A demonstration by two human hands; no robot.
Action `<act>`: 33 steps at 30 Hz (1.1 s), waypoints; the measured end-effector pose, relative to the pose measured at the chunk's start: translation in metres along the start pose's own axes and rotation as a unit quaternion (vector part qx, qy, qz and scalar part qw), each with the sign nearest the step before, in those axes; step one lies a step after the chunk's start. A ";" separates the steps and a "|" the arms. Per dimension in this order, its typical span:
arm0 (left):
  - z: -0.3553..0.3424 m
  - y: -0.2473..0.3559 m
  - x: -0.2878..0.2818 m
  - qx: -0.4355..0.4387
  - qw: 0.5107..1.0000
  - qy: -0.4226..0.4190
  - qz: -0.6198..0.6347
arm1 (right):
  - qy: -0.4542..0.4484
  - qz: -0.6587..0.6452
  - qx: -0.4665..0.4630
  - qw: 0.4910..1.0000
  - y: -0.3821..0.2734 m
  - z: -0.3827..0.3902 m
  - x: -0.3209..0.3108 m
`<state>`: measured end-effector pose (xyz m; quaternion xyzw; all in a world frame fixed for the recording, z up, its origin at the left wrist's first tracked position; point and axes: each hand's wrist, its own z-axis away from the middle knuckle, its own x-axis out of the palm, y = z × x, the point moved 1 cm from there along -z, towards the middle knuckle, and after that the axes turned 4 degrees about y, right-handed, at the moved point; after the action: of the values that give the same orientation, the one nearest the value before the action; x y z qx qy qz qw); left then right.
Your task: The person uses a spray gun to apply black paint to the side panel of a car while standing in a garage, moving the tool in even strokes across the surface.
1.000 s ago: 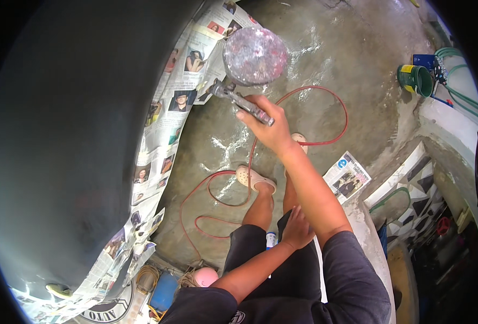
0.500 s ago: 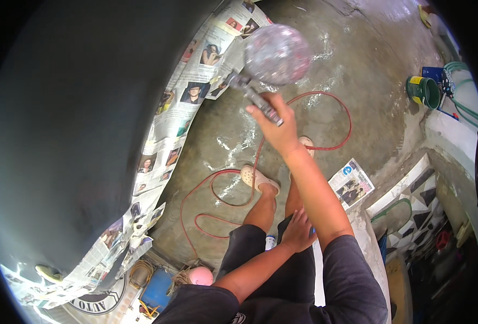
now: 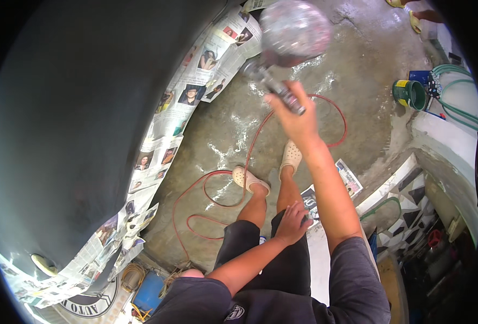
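My right hand (image 3: 302,123) is closed around the handle of a spray gun (image 3: 283,93), lifted over the floor. The gun's large round cup (image 3: 295,33) looks foil-wrapped and is blurred by motion. To the left stands a big dark, smooth vehicle panel (image 3: 82,119), edged with taped newspaper (image 3: 187,105); the gun is apart from it. My left hand (image 3: 293,224) lies on my thigh near the knee, fingers stretched out, holding nothing. A thin red hose (image 3: 346,121) loops over the floor and passes behind my right hand; where it joins is hidden.
A green bucket (image 3: 409,94) and coiled green hose (image 3: 458,110) sit at the far right. Another person's feet (image 3: 414,20) show at the top right. Loose newspaper (image 3: 348,178) lies by my right arm. A blue container (image 3: 150,291) is at the lower left.
My right hand and the spray gun have moved farther away and slightly right. My left hand stays on my thigh, its fingers now more in view. The whole view has shifted a little.
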<state>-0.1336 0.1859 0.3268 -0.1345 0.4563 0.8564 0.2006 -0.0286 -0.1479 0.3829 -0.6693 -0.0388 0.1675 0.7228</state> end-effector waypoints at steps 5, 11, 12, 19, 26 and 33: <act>0.038 -0.035 -0.039 -0.083 0.995 0.034 -0.039 | 0.106 -0.011 0.007 0.994 -0.037 -0.012 -0.025; 0.115 -0.073 -0.131 -0.195 0.945 -0.146 -0.218 | 0.022 0.017 0.034 0.999 -0.065 0.017 -0.015; 0.124 -0.078 -0.135 -0.207 0.934 -0.181 -0.230 | 0.000 0.014 0.027 1.000 -0.067 0.024 -0.009; 0.128 -0.083 -0.118 -0.287 0.901 -0.263 -0.193 | -0.191 0.067 0.033 0.979 -0.101 0.062 0.010; 0.123 -0.077 -0.131 -0.295 0.899 -0.273 -0.174 | -0.097 0.061 0.031 0.993 -0.115 0.031 -0.008; 0.113 -0.036 -0.132 -0.272 0.925 -0.189 -0.189 | 0.083 0.067 0.048 0.993 -0.145 -0.013 -0.040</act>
<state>-0.0057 0.2697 0.4167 -0.1035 0.1256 0.9035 0.3964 -0.0347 -0.1791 0.5308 -0.6469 0.0741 0.1607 0.7418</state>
